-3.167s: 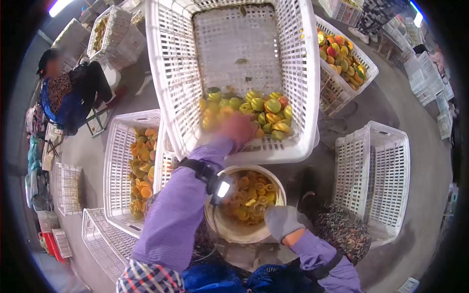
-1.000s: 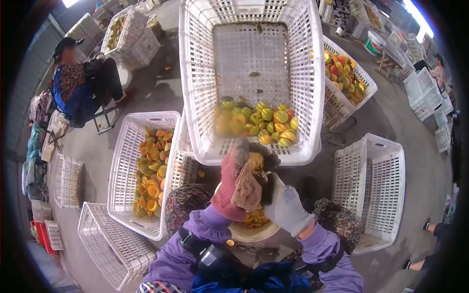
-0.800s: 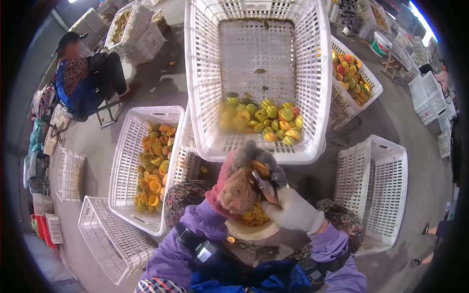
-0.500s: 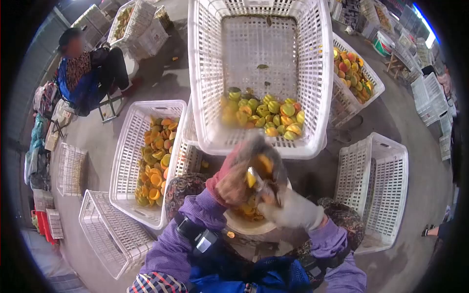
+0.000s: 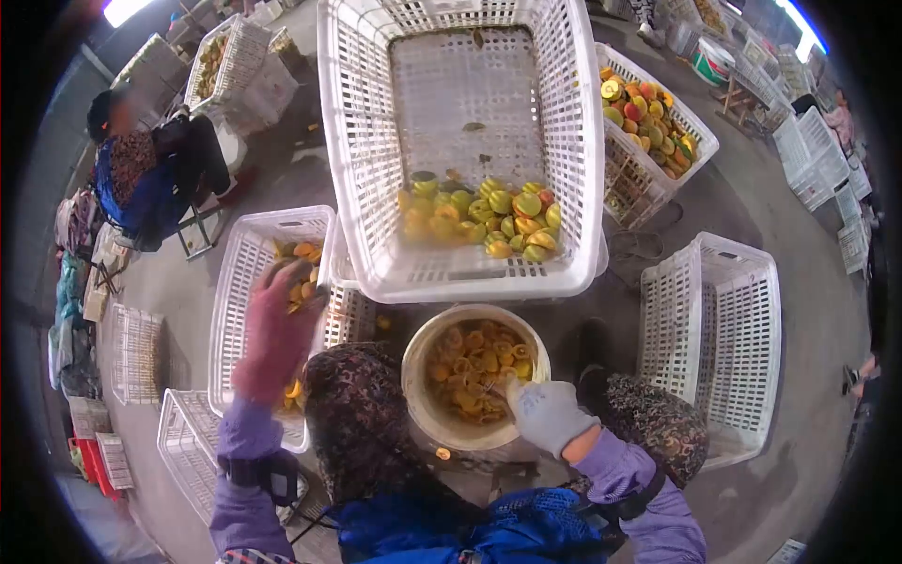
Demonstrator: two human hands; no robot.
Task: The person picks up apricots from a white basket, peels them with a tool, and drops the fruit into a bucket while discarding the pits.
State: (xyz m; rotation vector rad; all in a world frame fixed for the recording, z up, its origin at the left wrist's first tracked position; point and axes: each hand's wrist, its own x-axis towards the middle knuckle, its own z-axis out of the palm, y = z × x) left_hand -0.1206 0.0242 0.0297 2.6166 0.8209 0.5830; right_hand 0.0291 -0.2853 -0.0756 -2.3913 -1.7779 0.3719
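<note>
Head camera looks down at my two gloved hands and a ring of white crates on the floor. My left hand (image 5: 275,331) wears a red glove and reaches out over the left crate (image 5: 246,226). It is blurry, but its fingers (image 5: 282,280) look stretched out and open, with nothing gripped that I can see. Under it lie the cut fruit halves (image 5: 299,252), orange inside, down in that crate.

My right hand (image 5: 548,414) wears a pale glove and sits at the near rim of the bucket (image 5: 411,371). Its fingers are curled a little, and I cannot tell if they hold anything. The bucket stands between my knees, and it holds small orange fruit bits (image 5: 474,367).

Just past the bucket is the big crate (image 5: 349,141). It is tipped toward me. Whole fruits (image 5: 489,221), green and yellow, sit in a heap at its near end. Some leaves lie higher up on its bottom.

On my right is another crate (image 5: 742,320), near my knee. Farther off on the right, the far crate (image 5: 629,183) holds red and yellow fruits (image 5: 648,108).

Far to the left, a person (image 5: 141,169) in dark clothes sits on a stool, well apart from me.
</note>
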